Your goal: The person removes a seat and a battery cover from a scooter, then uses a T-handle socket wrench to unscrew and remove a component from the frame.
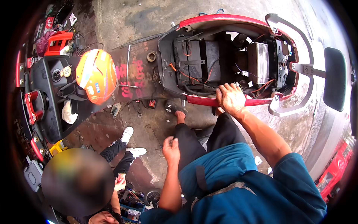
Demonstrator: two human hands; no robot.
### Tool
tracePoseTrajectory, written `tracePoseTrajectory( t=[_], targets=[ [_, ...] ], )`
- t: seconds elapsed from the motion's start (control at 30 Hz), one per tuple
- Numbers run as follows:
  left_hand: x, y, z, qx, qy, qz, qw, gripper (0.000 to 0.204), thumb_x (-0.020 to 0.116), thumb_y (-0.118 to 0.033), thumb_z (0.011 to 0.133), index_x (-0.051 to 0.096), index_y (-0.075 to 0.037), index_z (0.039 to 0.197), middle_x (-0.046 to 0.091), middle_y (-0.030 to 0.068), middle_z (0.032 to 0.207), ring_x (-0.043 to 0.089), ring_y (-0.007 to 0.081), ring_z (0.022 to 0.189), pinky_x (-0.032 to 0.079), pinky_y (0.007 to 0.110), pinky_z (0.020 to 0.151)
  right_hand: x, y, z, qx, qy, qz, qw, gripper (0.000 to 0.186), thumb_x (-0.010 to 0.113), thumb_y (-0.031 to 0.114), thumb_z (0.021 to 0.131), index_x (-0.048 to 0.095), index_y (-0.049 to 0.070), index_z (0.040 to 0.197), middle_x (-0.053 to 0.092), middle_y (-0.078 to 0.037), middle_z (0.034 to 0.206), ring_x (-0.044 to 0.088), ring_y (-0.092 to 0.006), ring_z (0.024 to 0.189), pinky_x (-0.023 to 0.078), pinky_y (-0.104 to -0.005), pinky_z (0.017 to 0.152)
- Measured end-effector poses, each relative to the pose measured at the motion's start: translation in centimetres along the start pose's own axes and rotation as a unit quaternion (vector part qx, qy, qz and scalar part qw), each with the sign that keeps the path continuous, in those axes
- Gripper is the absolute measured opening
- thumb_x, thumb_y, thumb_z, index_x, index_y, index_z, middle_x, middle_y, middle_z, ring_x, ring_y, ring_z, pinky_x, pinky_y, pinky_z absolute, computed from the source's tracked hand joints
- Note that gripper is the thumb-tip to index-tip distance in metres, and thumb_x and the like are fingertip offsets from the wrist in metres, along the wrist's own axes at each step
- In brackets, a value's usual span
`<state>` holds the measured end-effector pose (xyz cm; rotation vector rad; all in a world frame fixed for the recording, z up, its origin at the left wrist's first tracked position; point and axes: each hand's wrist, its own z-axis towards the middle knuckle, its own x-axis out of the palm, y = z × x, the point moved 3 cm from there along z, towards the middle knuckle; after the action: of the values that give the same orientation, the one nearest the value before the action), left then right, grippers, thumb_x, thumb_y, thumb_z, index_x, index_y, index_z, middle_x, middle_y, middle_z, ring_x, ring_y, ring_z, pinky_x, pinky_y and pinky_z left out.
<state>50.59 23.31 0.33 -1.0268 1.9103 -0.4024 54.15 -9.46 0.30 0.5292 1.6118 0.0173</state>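
Wiring work inside the open scooter body (223, 56) is what the pictures show in hand, and the right hand (230, 98) lies flat on the near red side panel (209, 100), fingers spread and draped over the rim, the fingertips (228, 86) just touching the loose bundle of orange and black wires (194, 79) below the edge; it grips nothing that can be seen. To do this well, I judge that the hand should keep its weight on the panel rim for steadiness and work the wires with the fingertips only, since the strands look thin and run close to the black battery tray (197, 56) and the ribbed silver controller box (258, 62). The wires lie just ahead and to the left of the right hand, inside the compartment, with the controller box farther toward the rear grab rail (298, 41). The left hand (170, 149) hangs loosely curled above the person's own knee, well apart from the scooter, holding nothing as far as can be told. An orange helmet (97, 74) rests on the footboard (134, 71) toward the front of the scooter, and another person crouches on the concrete floor (149, 123) at the lower left, white shoes (132, 143) near the footboard's near edge.
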Motion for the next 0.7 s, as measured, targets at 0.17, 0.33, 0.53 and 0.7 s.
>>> tracePoseTrajectory(
  t=[0.17, 0.33, 0.53, 0.7],
  targets=[
    [-5.7, 5.8, -6.7, -0.042, -0.036, 0.029, 0.998, 0.019, 0.063, -0.009, 0.083, 0.06, 0.002, 0.097, 0.063, 0.0083, 0.085, 0.06, 0.0153, 0.075, 0.048, 0.028, 0.071, 0.4, 0.1, -0.1, -0.015, 0.001, 0.003, 1.0, 0.02, 0.051, 0.025, 0.085, 0.06, 0.008, 0.079, 0.059, -0.008, 0.079, 0.056, -0.0277, 0.08, 0.044, -0.0411, 0.073],
    [-7.4, 9.3, -15.8, -0.164, -0.019, 0.035, 0.986, 0.02, 0.064, -0.014, 0.082, 0.061, 0.003, 0.09, 0.064, 0.0124, 0.079, 0.061, 0.0196, 0.073, 0.047, 0.032, 0.068, 0.9, -0.7, -0.2, -0.015, 0.007, 0.007, 1.0, 0.022, 0.049, 0.026, 0.086, 0.061, 0.008, 0.081, 0.061, -0.009, 0.081, 0.056, -0.028, 0.081, 0.044, -0.0427, 0.073],
    [-5.3, 11.2, -24.1, -0.111, -0.047, 0.118, 0.986, 0.021, 0.063, -0.017, 0.08, 0.062, 0.002, 0.088, 0.064, 0.0174, 0.078, 0.062, 0.0258, 0.072, 0.046, 0.035, 0.068, 0.2, 0.3, 0.1, -0.038, -0.002, 0.019, 0.999, 0.025, 0.047, 0.027, 0.087, 0.061, 0.008, 0.08, 0.062, -0.01, 0.082, 0.057, -0.0286, 0.082, 0.044, -0.0435, 0.074],
    [-2.8, 9.5, -27.0, -0.072, -0.017, 0.168, 0.983, 0.019, 0.062, -0.015, 0.08, 0.062, 0.002, 0.089, 0.064, 0.0147, 0.078, 0.062, 0.0243, 0.071, 0.047, 0.034, 0.066, 0.7, 0.1, 0.0, -0.033, 0.007, 0.007, 0.999, 0.025, 0.048, 0.028, 0.087, 0.062, 0.008, 0.081, 0.063, -0.008, 0.083, 0.057, -0.0277, 0.083, 0.043, -0.0432, 0.074]
  ],
)
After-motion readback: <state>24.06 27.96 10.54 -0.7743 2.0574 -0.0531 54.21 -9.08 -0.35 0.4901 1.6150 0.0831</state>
